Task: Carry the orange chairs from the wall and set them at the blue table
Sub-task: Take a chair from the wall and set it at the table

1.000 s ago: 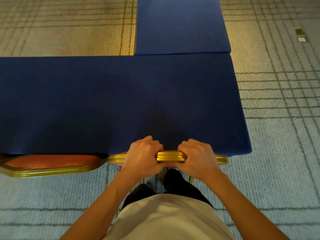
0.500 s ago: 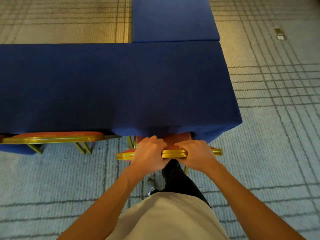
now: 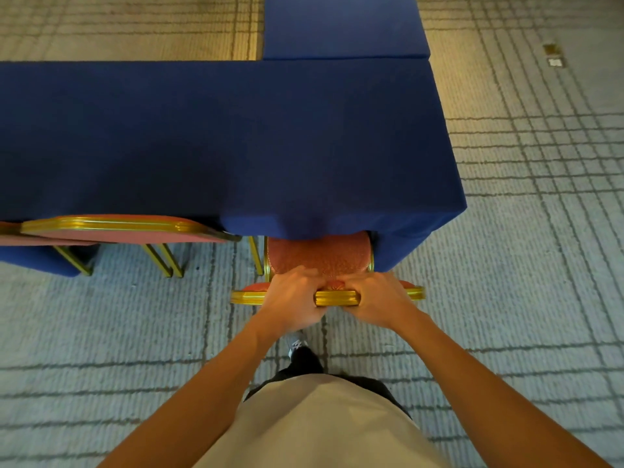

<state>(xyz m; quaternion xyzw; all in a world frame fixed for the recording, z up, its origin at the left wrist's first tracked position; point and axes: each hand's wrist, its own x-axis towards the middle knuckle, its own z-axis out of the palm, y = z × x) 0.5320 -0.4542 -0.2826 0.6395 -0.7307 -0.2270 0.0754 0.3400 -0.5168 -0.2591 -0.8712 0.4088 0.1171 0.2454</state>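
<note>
With left grip (image 3: pixel 293 295) and right grip (image 3: pixel 378 298) both curled round the chair (image 3: pixel 319 258) back, a crooked shove probably snags the tabletop (image 3: pixel 236 136) cloth (image 3: pixel 415 231) or clips the next chair (image 3: pixel 114 228).

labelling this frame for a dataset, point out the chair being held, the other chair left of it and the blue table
held chair (image 3: pixel 336 297), head view, gold top rail of its backrest
other chair (image 3: pixel 111 224), head view, gold rim of its backrest
blue table (image 3: pixel 236 136), head view, bare cloth top
</note>
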